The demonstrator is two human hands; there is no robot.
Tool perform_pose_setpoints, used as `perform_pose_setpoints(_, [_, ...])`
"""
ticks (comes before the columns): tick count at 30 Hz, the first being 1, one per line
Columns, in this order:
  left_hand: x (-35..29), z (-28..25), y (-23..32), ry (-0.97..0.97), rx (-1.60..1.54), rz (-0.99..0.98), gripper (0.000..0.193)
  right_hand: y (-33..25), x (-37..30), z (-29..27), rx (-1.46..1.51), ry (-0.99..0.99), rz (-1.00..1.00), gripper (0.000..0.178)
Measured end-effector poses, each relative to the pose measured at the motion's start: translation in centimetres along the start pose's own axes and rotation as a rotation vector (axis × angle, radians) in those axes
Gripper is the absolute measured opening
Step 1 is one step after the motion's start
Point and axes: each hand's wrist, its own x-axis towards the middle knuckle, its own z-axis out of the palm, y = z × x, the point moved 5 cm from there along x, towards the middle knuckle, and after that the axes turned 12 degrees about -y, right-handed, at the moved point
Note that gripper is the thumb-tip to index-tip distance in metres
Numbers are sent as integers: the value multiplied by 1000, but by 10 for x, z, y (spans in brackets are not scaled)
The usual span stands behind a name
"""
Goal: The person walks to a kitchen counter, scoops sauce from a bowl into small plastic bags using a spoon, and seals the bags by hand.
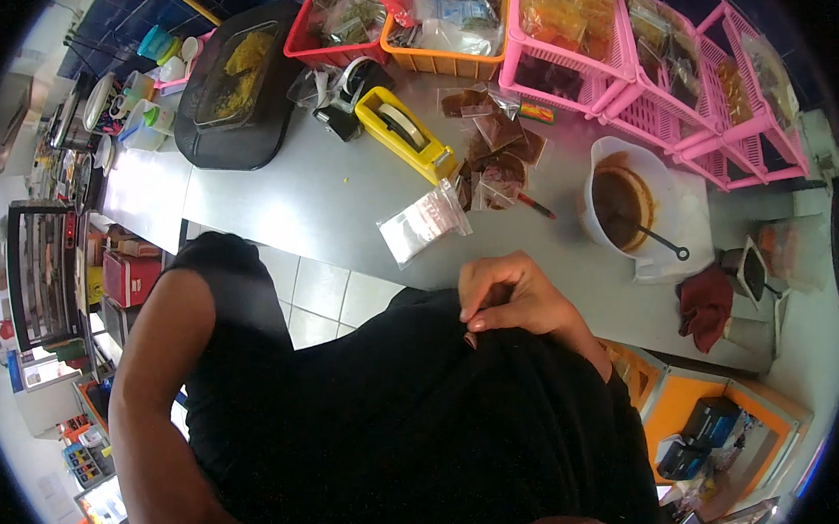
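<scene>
My right hand (516, 295) is closed in front of my black clothing (399, 415), with thumb and forefinger pinched together. What they pinch, if anything, I cannot make out; a small skin-coloured bit shows just below the fingertips. My left forearm (172, 341) rises along the left side and ends at black cloth, which hides the hand. On the metal table, nearest to my right hand, lies a stack of clear resealable bags (424, 226). Beyond it are a red-and-black pen (537, 205), flat bags of brown paste (499, 149) and a yellow tape dispenser (403, 135).
A white tub (592, 205) of brown sauce holds a ladle (665, 241) at right. Pink baskets (609, 81), an orange basket (447, 61) and a red basket (333, 53) line the back. A black tray (190, 132) bears a yellow-food container. A maroon cloth (705, 309) hangs at the right edge.
</scene>
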Motion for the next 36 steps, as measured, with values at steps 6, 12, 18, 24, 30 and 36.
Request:
perform_pose_setpoints(6, [-15,0,-46,283,116,-341,56,10,-5,-23,57,136,-74,9])
perform_pose_setpoints(12, [-65,45,-188,738,236,-1011,72,40,-55,-60,252,-76,-178,18])
perform_pose_setpoints(18, [-75,145,-316,951,349,-1553,88,116,-30,-131,-556,834,220,25])
perform_pose_setpoints(24, [-66,155,-360,1073,200,-1492,90,138,-31,-143,-547,737,235,18])
perform_pose_setpoints(30, [-35,148,-352,1172,191,-1196,90,97,-53,-121,-846,855,181,17])
perform_pose_setpoints(36, [-12,142,-350,1186,161,-947,88,86,-71,-95,-865,774,224,17])
